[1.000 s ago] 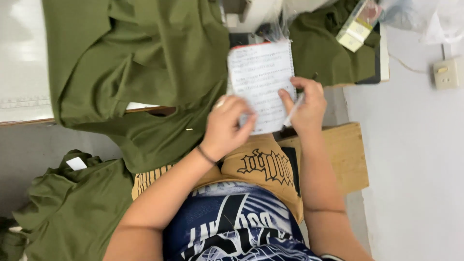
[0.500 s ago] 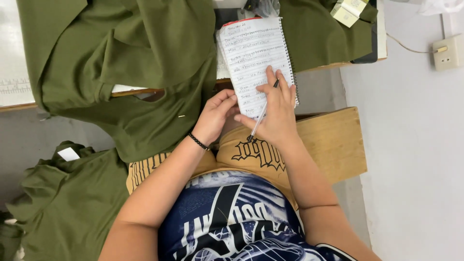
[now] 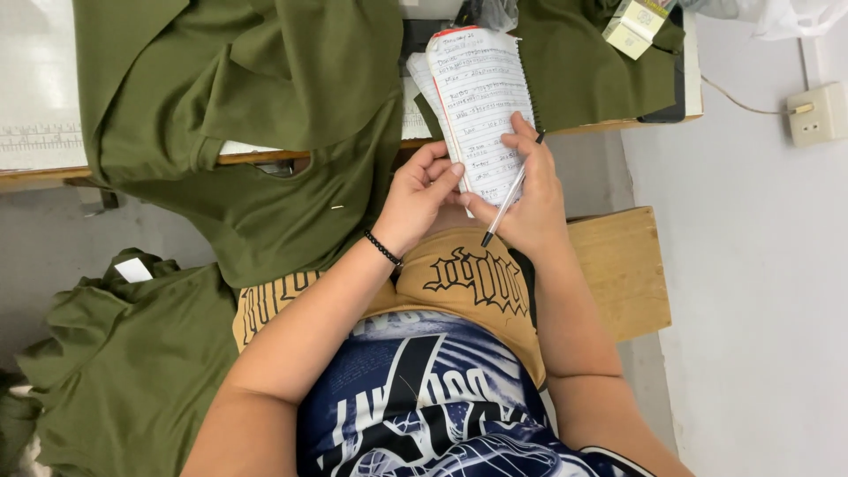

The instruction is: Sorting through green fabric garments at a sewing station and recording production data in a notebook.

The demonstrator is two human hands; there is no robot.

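A small spiral notebook with handwritten lined pages stands open against the table edge. My left hand grips its lower left edge, thumb on the page; a black bead bracelet circles that wrist. My right hand rests on the lower right of the page and holds a clear ballpoint pen, its tip pointing down toward my lap. My fingers hide the bottom of the page.
Olive green garments drape over the white table and hang down; more green fabric lies heaped at lower left. A wooden bench is under me. A small box and a wall socket are at upper right.
The notebook has shifted up and left toward the table edge. My right hand slid down the page with the pen, and my left hand moved onto the notebook's lower edge.
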